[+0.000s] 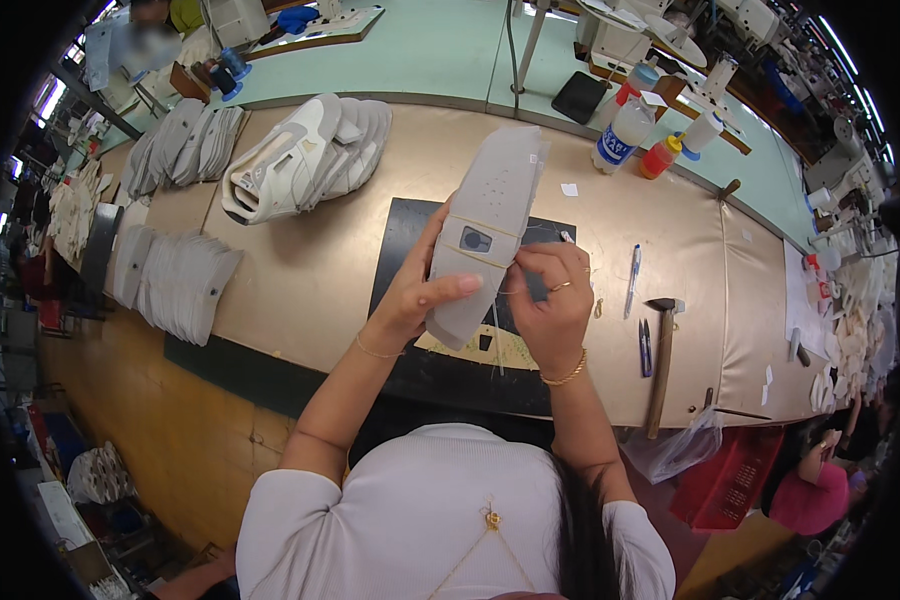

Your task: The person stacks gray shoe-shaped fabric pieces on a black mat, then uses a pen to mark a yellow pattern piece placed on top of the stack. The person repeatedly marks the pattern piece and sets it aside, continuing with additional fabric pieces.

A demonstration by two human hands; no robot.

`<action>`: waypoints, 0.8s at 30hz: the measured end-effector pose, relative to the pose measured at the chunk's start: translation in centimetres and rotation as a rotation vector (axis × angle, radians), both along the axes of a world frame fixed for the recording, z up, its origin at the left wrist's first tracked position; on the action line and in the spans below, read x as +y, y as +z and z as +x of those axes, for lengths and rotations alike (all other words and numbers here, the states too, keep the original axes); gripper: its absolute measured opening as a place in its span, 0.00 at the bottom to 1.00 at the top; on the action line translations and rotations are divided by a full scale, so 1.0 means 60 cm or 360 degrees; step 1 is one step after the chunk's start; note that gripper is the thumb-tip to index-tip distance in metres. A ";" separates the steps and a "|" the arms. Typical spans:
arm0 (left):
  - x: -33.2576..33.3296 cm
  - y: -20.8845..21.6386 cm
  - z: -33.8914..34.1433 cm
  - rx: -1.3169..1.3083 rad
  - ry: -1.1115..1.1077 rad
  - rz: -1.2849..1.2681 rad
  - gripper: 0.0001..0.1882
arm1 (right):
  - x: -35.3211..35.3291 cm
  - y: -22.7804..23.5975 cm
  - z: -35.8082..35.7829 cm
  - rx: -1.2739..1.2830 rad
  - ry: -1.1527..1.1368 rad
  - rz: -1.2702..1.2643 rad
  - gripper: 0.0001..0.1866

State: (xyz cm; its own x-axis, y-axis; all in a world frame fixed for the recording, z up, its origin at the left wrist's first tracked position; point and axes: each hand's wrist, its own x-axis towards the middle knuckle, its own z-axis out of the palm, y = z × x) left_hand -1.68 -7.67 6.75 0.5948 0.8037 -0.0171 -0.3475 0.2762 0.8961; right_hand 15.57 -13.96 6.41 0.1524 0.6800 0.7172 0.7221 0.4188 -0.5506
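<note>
While fingers (455,288) clasp, grey stack (492,185) (banded), between

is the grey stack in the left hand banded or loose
Banded: thin yellowish bands cross the face of the grey stack, one on either side of its small dark patch.

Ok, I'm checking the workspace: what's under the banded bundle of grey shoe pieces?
Below the bundle, a black mat shows, with a speckled yellow patch on it. The bundle, left hand and right hand cover the mat's middle, so anything there cannot be seen.
</note>
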 end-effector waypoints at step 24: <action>-0.076 -0.087 -0.115 -0.0421 -0.0662 -0.0933 0.61 | -0.093 -0.176 0.245 -0.0006 -0.0738 -0.1067 0.22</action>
State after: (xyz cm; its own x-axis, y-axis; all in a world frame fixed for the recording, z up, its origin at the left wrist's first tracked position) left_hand -8.59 -12.22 1.55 0.8899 0.4162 -0.1867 -0.2934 0.8357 0.4643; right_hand 30.25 -19.51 -4.13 0.5224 0.8333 0.1810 0.7433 -0.3410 -0.5755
